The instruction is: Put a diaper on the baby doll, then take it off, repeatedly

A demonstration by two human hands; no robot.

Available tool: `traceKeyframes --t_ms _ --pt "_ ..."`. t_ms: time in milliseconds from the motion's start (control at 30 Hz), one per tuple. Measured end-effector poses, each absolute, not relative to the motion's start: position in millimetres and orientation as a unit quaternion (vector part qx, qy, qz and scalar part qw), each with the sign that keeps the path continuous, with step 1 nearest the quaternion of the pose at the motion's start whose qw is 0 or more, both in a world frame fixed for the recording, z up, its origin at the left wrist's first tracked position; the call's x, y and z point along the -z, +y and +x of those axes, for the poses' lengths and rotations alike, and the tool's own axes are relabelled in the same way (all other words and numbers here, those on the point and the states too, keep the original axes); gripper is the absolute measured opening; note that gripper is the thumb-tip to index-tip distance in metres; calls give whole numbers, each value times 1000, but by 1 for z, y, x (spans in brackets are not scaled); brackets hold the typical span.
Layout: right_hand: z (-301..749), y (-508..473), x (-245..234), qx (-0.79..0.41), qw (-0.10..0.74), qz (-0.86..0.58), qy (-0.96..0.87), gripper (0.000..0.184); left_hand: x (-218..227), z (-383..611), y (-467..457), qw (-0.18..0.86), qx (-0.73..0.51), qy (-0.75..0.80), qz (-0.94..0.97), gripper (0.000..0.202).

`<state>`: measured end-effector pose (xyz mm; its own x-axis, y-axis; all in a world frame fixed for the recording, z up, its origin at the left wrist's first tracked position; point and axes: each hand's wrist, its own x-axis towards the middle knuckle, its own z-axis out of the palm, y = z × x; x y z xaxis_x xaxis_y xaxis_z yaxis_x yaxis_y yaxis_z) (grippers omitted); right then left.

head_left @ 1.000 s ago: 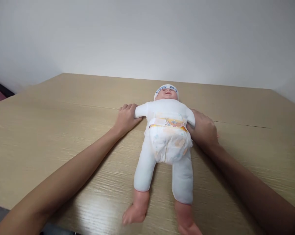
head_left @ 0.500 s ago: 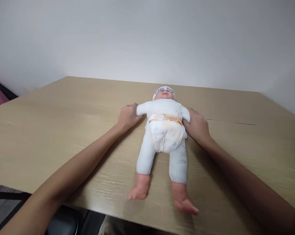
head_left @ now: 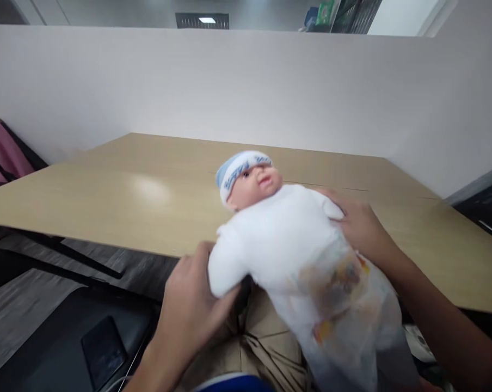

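Both arms of the doll [head_left: 282,234] are being gripped: the left hand [head_left: 189,305] is curling its fingers [head_left: 201,256] round one, the right hand [head_left: 354,215] is holding the other farther out. Between the fingers, the doll is slanting above the lap [head_left: 266,340], a diaper [head_left: 346,294] enclosing its hips. Blur is smearing the diaper's print; the lower legs are running out of frame.

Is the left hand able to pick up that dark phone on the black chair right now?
Probably not as it stands: the left hand is wrapped around one arm of the doll. Otherwise the way looks free, since the phone lies uncovered on the black chair.
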<state>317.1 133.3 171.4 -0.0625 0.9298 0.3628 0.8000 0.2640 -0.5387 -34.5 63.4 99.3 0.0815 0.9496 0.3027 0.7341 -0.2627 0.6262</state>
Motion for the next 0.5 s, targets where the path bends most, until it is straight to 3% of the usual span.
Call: traceKeyframes --t_ms 133,267,367,500 --pt "295 52 -152 -103 314 -552 -766 47 -31 -64 -28 241 -260 531 770 49" --pt "269 -3 -108 -120 243 -549 -791 37 23 -101 -77 269 -171 514 796 69" --pt "249 -14 -66 -144 213 -553 -793 39 34 -116 -88 262 -132 538 791 76" --pt "239 4 -10 -180 201 -573 -774 44 15 -117 -88 270 -95 535 795 66"
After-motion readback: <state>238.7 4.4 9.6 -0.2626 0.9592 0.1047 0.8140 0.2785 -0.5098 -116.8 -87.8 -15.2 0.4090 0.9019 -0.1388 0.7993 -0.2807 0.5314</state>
